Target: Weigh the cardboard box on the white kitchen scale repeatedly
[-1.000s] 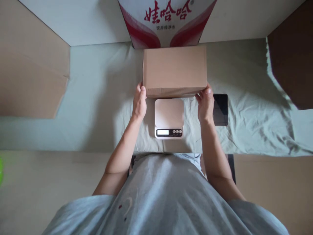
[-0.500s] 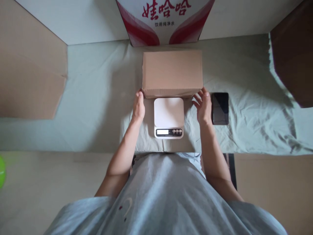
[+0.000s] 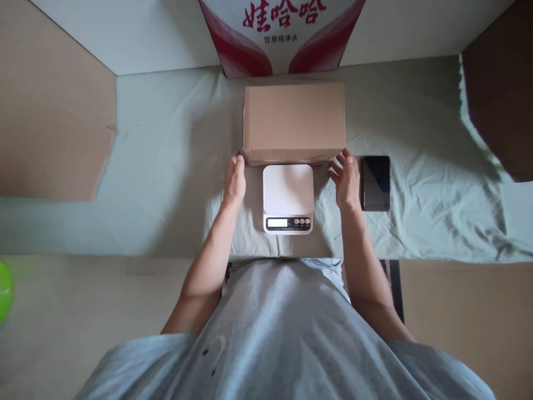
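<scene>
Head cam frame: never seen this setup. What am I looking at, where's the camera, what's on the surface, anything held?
There is no machine here: a person works with two bare hands, and the one camera sits on their head, looking forward and down, so the arms reach up into the picture.

A pale green cloth covers the surface. On it lie a white kitchen scale, a closed cardboard box just beyond it, and a dark phone to the right. A red-and-white printed carton stands behind.

The left hand and right hand rest at the box's near corners, fingers loose; neither grips it.
</scene>
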Motion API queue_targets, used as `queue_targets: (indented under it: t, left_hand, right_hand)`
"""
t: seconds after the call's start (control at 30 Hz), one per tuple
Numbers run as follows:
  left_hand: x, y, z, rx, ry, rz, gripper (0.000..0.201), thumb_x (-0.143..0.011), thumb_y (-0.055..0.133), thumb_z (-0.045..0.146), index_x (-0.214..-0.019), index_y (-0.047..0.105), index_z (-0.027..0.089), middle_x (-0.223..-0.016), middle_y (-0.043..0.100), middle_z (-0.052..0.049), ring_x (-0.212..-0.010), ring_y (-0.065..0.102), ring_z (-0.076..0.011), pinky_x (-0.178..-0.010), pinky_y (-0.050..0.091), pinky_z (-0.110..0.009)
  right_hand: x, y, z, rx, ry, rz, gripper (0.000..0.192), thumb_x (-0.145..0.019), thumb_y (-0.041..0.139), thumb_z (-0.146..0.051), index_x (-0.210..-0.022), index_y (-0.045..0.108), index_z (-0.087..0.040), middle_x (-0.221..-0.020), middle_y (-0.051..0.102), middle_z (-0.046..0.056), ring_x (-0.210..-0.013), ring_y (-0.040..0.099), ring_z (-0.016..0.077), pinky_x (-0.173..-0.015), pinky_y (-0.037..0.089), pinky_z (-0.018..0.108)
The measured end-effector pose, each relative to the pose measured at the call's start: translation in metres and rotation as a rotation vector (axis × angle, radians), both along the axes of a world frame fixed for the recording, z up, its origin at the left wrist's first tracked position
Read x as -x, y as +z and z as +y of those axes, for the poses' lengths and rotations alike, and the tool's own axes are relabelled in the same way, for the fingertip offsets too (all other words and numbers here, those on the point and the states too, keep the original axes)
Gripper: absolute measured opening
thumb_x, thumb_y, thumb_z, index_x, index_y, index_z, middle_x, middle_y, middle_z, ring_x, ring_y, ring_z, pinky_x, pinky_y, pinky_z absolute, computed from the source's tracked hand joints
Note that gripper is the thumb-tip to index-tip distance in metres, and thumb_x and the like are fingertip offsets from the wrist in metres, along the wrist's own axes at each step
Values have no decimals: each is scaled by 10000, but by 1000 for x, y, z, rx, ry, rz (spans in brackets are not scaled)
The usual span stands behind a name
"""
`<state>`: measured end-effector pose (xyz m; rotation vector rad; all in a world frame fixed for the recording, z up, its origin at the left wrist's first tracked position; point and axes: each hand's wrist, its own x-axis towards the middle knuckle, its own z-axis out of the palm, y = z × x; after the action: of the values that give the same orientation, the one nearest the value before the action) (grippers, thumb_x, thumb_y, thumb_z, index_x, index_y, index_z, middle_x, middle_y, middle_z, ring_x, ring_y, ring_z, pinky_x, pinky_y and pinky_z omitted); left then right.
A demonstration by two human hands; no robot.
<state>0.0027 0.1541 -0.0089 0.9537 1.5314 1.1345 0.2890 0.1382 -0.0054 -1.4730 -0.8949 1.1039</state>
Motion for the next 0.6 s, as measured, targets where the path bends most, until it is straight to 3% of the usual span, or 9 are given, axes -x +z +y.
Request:
queue_targets:
  t: [0.17, 0.37, 0.47, 0.6]
  left_hand:
    - [-3, 8, -4, 11, 3, -14, 495, -941, 372, 496, -1356, 471, 248, -1498, 467, -61, -1403, 426, -211, -1190, 316, -387]
    - [-13, 15, 12, -26, 0, -80, 573, -892, 389, 629, -1313, 527, 266, -1473, 495, -53, -1431, 394, -238, -1165, 363, -400]
    - [-16, 34, 14, -65, -9, -127, 611, -875, 369, 676, -1319, 521, 283, -1491, 473, -50, -1446, 372, -249, -1181, 335, -430]
    - [-15, 72, -9, -190, -49, -153, 628, -851, 363, 717, -1319, 519, 328, -1510, 451, -22, -1457, 352, -239, -1188, 320, -439]
  right_hand:
    - [4, 6, 5, -26, 37, -72, 625, -810, 405, -725, -1327, 475, -380, -1425, 531, 14, -1355, 500, 245, -1086, 436, 487]
    - [16, 20, 19, -126, 128, -90, 596, -770, 394, -784, -1244, 525, -447, -1382, 575, -74, -1359, 474, 274, -1117, 430, 513]
    - [16, 35, 21, -153, 163, -74, 579, -769, 398, -783, -1235, 513, -459, -1365, 583, -91, -1359, 470, 277, -1133, 423, 503]
    - [13, 66, 3, -226, 110, -47, 650, -769, 369, -784, -1272, 490, -390, -1387, 547, -15, -1387, 447, 281, -1134, 429, 498]
